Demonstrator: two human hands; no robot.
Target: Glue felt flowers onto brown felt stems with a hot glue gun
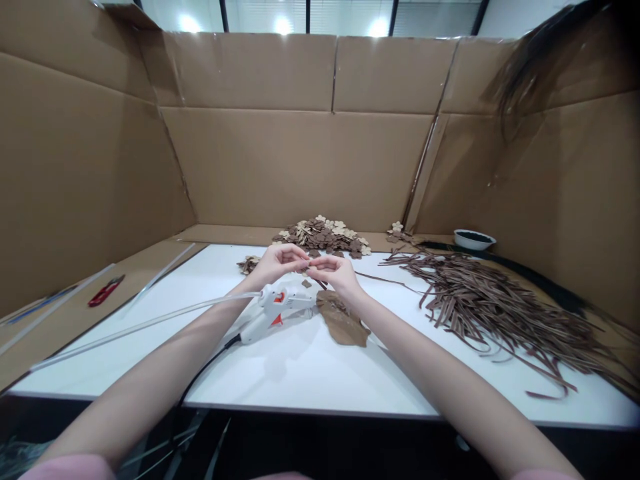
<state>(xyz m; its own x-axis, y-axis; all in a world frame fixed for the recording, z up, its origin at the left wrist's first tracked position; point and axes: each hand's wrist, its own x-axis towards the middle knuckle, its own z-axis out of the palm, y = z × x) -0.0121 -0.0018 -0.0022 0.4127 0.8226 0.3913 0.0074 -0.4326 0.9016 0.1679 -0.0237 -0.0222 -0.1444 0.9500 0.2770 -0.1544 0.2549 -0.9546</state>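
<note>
Above the middle of the white board, my left hand [281, 261] and my right hand [334, 270] meet at the fingertips. Both pinch around something small and brownish that I cannot make out. Just below them a white hot glue gun [280, 307] lies on its side, a long clear glue stick [150, 328] sticking out of its back end. Its nozzle end points toward a crumpled brown sheet [343, 320] under my right wrist. A small dark piece [307, 283] rests on the board under my fingers.
Flower-shaped brown and cream cutouts [325, 237] are heaped at the back. Brown strips [480, 300] sprawl on the right, near a white bowl [474, 239] with dark contents. A red utility knife [106, 291] lies left. Cardboard walls [295, 167] enclose three sides.
</note>
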